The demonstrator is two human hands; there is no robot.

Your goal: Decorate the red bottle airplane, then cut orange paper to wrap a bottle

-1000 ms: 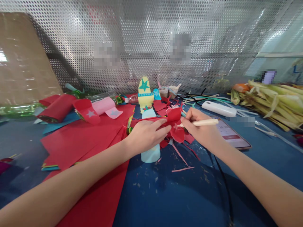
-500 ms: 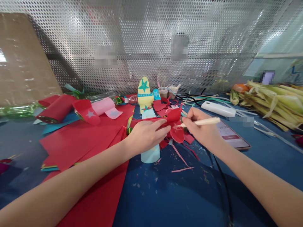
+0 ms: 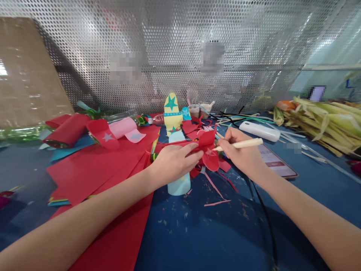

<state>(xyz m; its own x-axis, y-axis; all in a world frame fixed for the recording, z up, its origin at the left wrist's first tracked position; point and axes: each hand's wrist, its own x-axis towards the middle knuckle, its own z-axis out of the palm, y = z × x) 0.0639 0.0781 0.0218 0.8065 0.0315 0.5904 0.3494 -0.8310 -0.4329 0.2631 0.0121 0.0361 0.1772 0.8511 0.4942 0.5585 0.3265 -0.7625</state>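
The red paper flap (image 3: pixel 212 162) with a star outline is on the worktop (image 3: pixel 180 233), toward the far edge. It should be light and easily creased; better hold its margin. Left hand (image 3: pixel 175 162) lies beside, grip unclear; right hand (image 3: pixel 243 158) pinches a cream pen (image 3: pixel 246 143).

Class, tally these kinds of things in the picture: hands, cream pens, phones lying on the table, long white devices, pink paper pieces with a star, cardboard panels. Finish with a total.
Hands: 2 (left hand, right hand)
Cream pen: 1
Phone on the table: 1
Long white device: 1
Pink paper piece with a star: 1
Cardboard panel: 1
Total: 7
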